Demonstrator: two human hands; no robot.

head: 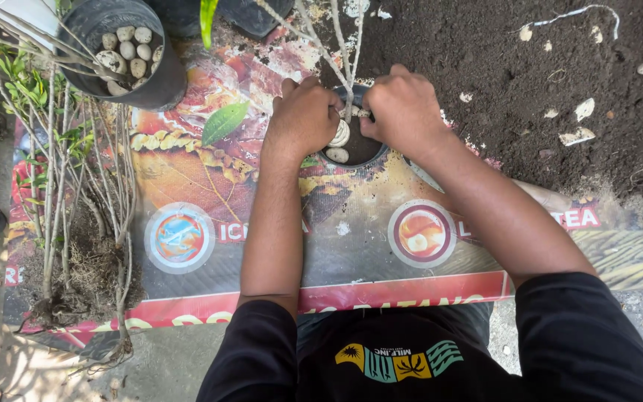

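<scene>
Both hands, left hand (305,115) and right hand (405,110), curl closed, pinching pale stones (340,136) around a thin stem (349,67) in the black pot (362,149) at twelve o'clock; next, likely more stones, pressed gently.

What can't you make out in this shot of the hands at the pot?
Head view:
- Pot: most of its inside hidden by the left hand and right hand.
- Fingertips: curled under, so the grip is unclear.
- Stem: top cut off by the upper edge.
- Second pot: cut by the top edge.
</scene>
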